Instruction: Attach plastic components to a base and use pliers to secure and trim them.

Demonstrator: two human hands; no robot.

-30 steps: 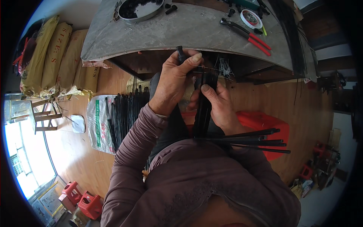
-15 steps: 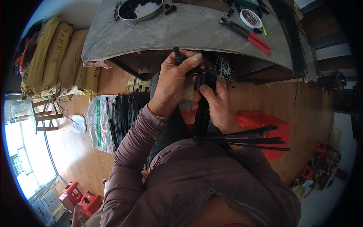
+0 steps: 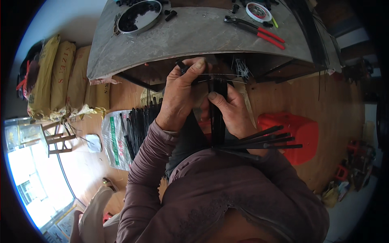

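Observation:
My left hand (image 3: 176,95) is closed, thumb against fingers, near the table's front edge. A short black cylindrical fitting (image 3: 181,66) pokes out of its grip. Beside the fingertips, a thin metal wire (image 3: 223,74) runs sideways to the right. My right hand (image 3: 237,115) is wrapped round an upright bundle of slim black rods (image 3: 218,127) that look like umbrella ribs, its thumb pressed on the front. More black rods (image 3: 271,139) fan out rightward from the bundle's lower end, across my right forearm. Several loose wires (image 3: 241,69) lie beyond the right hand.
Red-handled pliers (image 3: 269,38), a round tray of black parts (image 3: 139,18) and a white dish (image 3: 258,12) sit on the grey table (image 3: 182,36). Left are black rods (image 3: 139,121) and stacked sacks (image 3: 60,77); right, a red plastic stool (image 3: 293,137). A person's leg (image 3: 95,206) shows lower left.
The whole view has shifted a little. My left hand has drawn slightly away from the right, and more wire shows between them. A person's leg has come in at lower left.

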